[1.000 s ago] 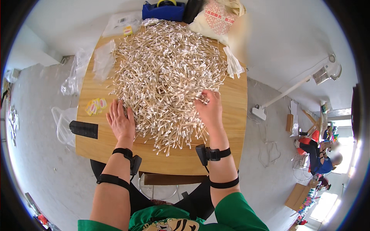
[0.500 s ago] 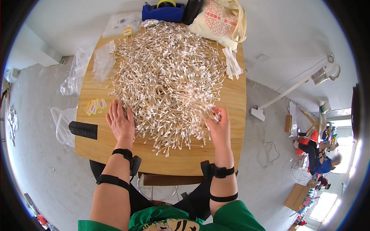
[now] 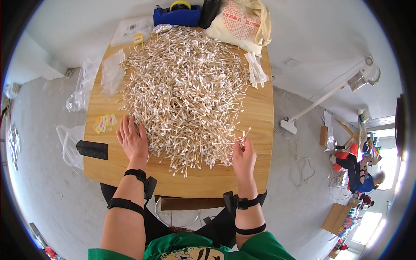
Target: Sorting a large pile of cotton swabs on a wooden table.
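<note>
A broad heap of cotton swabs [image 3: 186, 91], with pale sticks and white tips, covers the middle of the wooden table [image 3: 255, 108]. My left hand [image 3: 133, 139] lies flat at the heap's near left edge, its fingers spread and touching the outermost swabs. At the near right edge, my right hand [image 3: 245, 160] is closed, thumb against curled fingers. A few swabs [image 3: 241, 136] stick out from the top of that grip. How many the fingers hold is hidden.
Small yellow labels [image 3: 105, 124] and a black strip [image 3: 92, 150] lie left. Clear plastic bags [image 3: 113, 73] rest along that edge. At the back stand a blue tape dispenser [image 3: 177, 15] and a cream cloth bag [image 3: 236, 26]; white strips [image 3: 256, 69] lie right. A person [image 3: 366, 180] sits far right.
My right hand has moved slightly down, toward me, away from the heap. The blurred bunch of swabs at its fingers is now only a few. My left hand stays in place.
</note>
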A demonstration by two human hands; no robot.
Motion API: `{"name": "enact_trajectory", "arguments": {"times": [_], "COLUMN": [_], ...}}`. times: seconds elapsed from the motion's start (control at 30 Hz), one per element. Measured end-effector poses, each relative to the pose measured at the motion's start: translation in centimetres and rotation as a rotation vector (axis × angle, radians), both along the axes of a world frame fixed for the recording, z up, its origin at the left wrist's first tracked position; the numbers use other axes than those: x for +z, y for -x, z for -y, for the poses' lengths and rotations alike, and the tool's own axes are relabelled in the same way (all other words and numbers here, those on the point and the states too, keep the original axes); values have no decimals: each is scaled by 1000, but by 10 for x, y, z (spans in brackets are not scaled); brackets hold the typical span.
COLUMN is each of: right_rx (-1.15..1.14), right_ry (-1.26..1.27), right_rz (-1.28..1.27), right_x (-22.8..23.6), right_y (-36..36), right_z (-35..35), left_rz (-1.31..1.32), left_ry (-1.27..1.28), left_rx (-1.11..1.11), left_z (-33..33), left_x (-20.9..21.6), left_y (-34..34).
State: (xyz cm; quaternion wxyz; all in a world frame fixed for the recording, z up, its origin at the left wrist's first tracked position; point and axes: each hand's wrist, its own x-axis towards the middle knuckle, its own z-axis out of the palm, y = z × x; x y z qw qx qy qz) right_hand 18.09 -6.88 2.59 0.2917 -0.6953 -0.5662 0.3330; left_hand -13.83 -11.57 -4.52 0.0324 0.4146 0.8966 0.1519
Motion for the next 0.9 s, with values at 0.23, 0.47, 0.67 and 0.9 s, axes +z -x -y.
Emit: {"name": "enact_trajectory", "arguments": {"times": [0.23, 0.47, 0.67, 0.9], "right_rx": [179, 135, -31, -141], "right_ry": [-77, -89, -135, -76], "right_rz": [358, 314, 408, 681], "right_x": [9, 14, -29, -68], "right_y": [-10, -29, -85, -100], "right_z": [14, 6, -39, -61], "left_rz": [19, 20, 40, 56], "left_ry": [18, 21, 4, -96], "left_rx": [3, -3, -2, -29], "left_z": [-3, -4, -2, 2], "left_x": [0, 3, 6, 1], "left_y": [-4, -1, -2, -3]}}
